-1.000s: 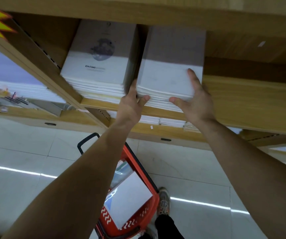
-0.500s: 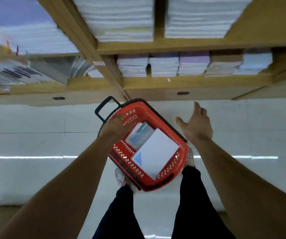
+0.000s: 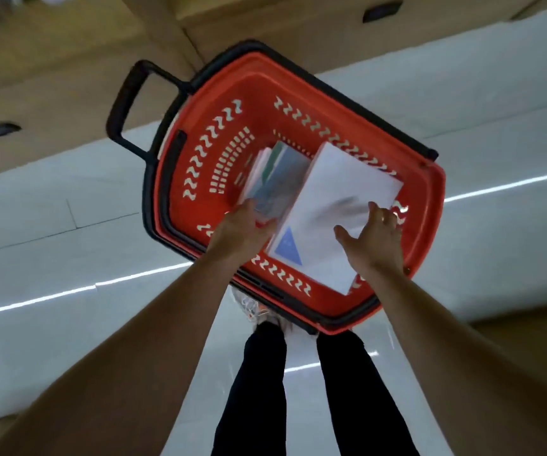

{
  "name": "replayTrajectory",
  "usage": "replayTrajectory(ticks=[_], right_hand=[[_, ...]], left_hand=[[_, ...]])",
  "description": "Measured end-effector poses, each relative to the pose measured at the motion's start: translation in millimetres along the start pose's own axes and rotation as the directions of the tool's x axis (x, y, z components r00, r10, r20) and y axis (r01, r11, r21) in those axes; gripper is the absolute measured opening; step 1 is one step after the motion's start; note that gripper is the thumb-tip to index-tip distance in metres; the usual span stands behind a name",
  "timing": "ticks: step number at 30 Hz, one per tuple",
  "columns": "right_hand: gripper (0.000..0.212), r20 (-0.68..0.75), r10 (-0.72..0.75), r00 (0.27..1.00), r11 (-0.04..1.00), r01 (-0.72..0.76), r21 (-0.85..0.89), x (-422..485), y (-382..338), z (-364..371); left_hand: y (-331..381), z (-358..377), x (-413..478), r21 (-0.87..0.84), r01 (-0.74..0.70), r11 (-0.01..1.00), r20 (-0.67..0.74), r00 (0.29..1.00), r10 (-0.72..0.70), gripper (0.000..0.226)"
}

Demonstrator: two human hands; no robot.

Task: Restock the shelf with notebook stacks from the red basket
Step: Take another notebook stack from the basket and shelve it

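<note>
Red basket occupies the centre of the frame, standing on the pale tiled floor. Its black pull handle projects toward the upper left. The wooden shelf base runs across the top of the frame.

Contents of basket: two stacks. The white notebook stack, with a blue triangle on the cover near its lower left corner, lies tilted in the right half. It leans against the basket's far wall at centre right. A second stack with a greenish cover lies just beside it on the left, partly tucked under the white stack's edge.

Left hand: centre of frame, inside the basket at the seam between the two stacks, touching the left edge of the white stack. The fingertips are hidden by the hand and blurred; whether they grip cannot be told.

Right hand: centre right, over the right edge of the white stack. Fingers spread, thumb extended across the cover. It appears to be in light contact only, though motion blur limits certainty.

The person's dark trouser legs and one light shoe show at lower centre, directly below the basket.
</note>
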State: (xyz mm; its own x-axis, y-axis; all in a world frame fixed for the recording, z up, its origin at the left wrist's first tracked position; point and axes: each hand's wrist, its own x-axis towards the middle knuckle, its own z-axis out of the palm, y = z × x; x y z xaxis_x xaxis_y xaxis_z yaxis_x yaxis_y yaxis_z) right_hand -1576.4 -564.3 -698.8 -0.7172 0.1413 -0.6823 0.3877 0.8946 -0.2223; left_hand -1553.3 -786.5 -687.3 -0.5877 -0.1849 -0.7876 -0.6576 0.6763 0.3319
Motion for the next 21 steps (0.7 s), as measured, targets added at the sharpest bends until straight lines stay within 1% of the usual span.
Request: replayTrajectory(ticks=[3, 6, 8, 10, 12, 14, 15, 18, 21], right_hand=[[0.092, -0.068, 0.098, 0.993, 0.983, -0.087, 0.16, 7, 28, 32], [0.095, -0.091, 0.144, 0.985, 0.943, -0.109, 0.314, 9, 38, 57], [0.094, -0.096, 0.158, 0.983, 0.906, -0.106, 0.411, 8, 35, 69], [0.092, -0.1, 0.179, 0.979, 0.866, -0.109, 0.488, 6, 32, 78], [0.093, -0.075, 0.246, 0.966, 0.835, -0.172, 0.523, 7, 30, 86], [0.098, -0.049, 0.327, 0.944, 0.801, -0.249, 0.545, 9, 30, 91], [0.097, -0.042, 0.349, 0.936, 0.789, -0.269, 0.552, 9, 30, 93], [0.087, -0.049, 0.364, 0.93, 0.791, -0.281, 0.544, 8, 24, 95], [0.092, -0.111, 0.33, 0.937, 0.816, -0.224, 0.533, 2, 20, 99]], left_hand=[[9, 33, 25, 0.012, -0.033, 0.999, -0.025, 0.999, 0.033, 0.063], [13, 55, 40, -0.042, -0.061, 0.997, -0.006, 0.998, 0.06, 0.072], [17, 66, 43, -0.075, -0.08, 0.994, -0.006, 0.997, 0.08, 0.07], [19, 75, 46, -0.027, -0.088, 0.996, -0.048, 0.995, 0.087, 0.066], [21, 79, 46, 0.048, -0.097, 0.994, -0.093, 0.991, 0.101, 0.064], [19, 80, 49, 0.087, -0.114, 0.99, -0.101, 0.987, 0.122, 0.064], [18, 80, 51, 0.097, -0.123, 0.988, -0.096, 0.987, 0.132, 0.063], [13, 82, 57, 0.117, -0.133, 0.984, -0.119, 0.982, 0.146, 0.057], [12, 87, 56, 0.099, -0.117, 0.988, -0.209, 0.969, 0.135, 0.049]])
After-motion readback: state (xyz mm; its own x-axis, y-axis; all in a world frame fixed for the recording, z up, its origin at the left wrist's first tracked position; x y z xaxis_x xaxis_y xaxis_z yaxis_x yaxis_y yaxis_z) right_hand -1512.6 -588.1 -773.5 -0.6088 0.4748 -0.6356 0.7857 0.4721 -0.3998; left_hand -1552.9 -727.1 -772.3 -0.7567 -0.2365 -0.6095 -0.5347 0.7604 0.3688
